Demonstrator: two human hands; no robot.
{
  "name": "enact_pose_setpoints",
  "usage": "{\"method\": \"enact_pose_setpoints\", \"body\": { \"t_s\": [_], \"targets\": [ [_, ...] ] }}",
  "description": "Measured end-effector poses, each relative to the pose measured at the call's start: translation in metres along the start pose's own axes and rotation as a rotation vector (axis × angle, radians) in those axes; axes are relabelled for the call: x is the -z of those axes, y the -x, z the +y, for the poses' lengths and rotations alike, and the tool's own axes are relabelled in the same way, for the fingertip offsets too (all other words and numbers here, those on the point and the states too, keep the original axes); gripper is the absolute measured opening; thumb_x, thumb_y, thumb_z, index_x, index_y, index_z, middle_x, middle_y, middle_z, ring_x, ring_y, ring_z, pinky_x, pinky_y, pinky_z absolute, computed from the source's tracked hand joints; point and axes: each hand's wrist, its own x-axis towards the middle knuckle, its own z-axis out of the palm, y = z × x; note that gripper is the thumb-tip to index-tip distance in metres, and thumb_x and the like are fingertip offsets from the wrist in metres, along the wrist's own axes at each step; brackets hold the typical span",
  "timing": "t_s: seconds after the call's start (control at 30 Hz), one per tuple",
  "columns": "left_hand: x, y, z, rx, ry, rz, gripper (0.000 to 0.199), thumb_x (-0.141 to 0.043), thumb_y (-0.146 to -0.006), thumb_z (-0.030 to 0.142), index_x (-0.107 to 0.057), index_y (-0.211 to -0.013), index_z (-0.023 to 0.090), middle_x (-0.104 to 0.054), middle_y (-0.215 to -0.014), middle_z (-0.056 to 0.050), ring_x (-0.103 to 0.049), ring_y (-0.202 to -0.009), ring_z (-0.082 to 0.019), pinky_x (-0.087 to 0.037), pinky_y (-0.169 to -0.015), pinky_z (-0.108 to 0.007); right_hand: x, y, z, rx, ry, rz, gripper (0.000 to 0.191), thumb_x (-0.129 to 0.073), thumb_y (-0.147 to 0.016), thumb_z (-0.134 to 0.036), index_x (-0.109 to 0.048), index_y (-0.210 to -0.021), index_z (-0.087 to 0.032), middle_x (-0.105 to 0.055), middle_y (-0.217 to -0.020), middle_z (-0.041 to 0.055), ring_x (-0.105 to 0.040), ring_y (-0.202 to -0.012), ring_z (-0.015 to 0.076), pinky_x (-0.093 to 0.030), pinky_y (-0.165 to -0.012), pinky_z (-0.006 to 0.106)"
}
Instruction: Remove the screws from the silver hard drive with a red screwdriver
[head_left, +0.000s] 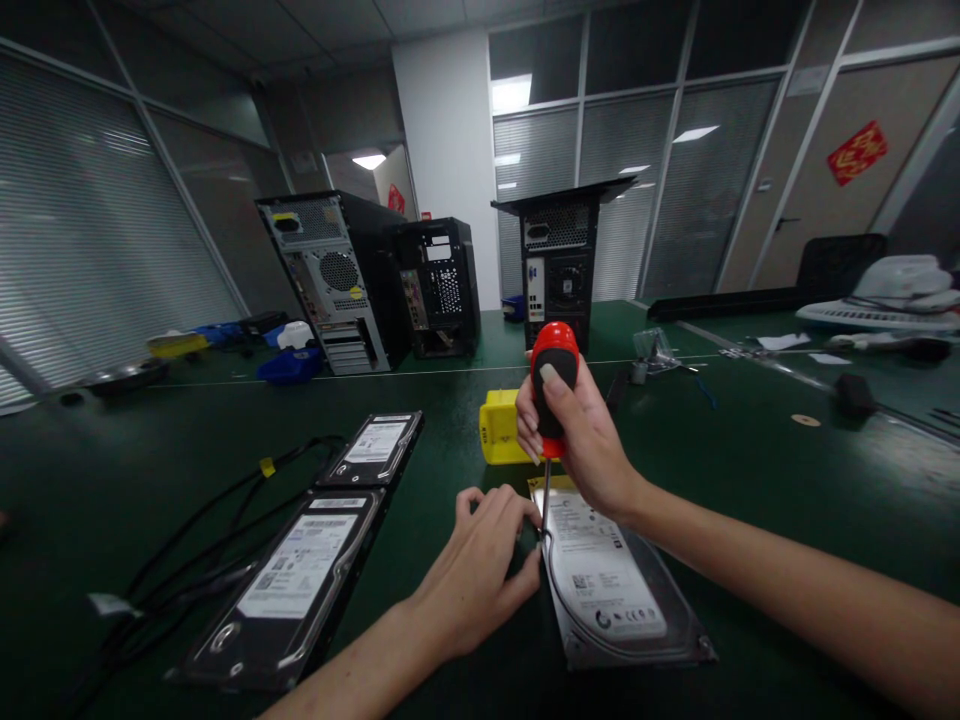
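My right hand point(581, 425) is wrapped round the red and black handle of a screwdriver point(556, 375), its thumb lying along the handle. The shaft points down at the left edge of a silver hard drive point(600, 570) with a white label, which lies flat on the table. At the screwdriver's tip is my left hand point(487, 560), thumb and forefinger curled together beside the drive's edge. Whatever those fingers pinch is too small or hidden to make out. Just behind the drive sits a yellow bin point(499, 428), partly covered by my right hand.
To the left lie a nearer hard drive point(289, 585), a farther hard drive point(373, 448) and black cables point(225, 520). Computer cases point(337, 280) stand at the back, with a blue bin point(289, 366) before them. A clear plastic bag point(654, 350) lies right of centre on the green table point(750, 470).
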Motion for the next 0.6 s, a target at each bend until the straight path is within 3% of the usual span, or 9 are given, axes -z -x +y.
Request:
{"method": "enact_pose_setpoints", "body": {
  "t_s": [0.47, 0.6],
  "targets": [
    [-0.0004, 0.0001, 0.0004, -0.004, -0.011, 0.003, 0.010, -0.045, -0.088, 0.021, -0.046, -0.097, 0.020, -0.053, -0.097, -0.003, -0.047, -0.091, -0.019, -0.029, -0.090, -0.039, 0.0014, 0.0003, 0.0010, 0.012, 0.023, -0.013, 0.020, -0.050, -0.089, -0.038, -0.038, -0.098, -0.025, -0.046, -0.062, -0.0074, -0.043, -0.048, 0.0058, -0.038, -0.045, 0.019],
    [0.0001, 0.0003, 0.0007, -0.001, -0.013, -0.003, 0.010, -0.045, -0.087, 0.021, -0.046, -0.097, 0.020, -0.053, -0.098, -0.003, -0.047, -0.092, -0.019, -0.029, -0.090, -0.040, 0.0016, 0.0012, 0.0020, 0.001, 0.075, 0.021, 0.029, -0.060, -0.083, -0.035, -0.036, -0.096, -0.026, -0.044, -0.061, -0.0088, -0.041, -0.046, 0.0058, -0.037, -0.043, 0.019]
  ]
}}
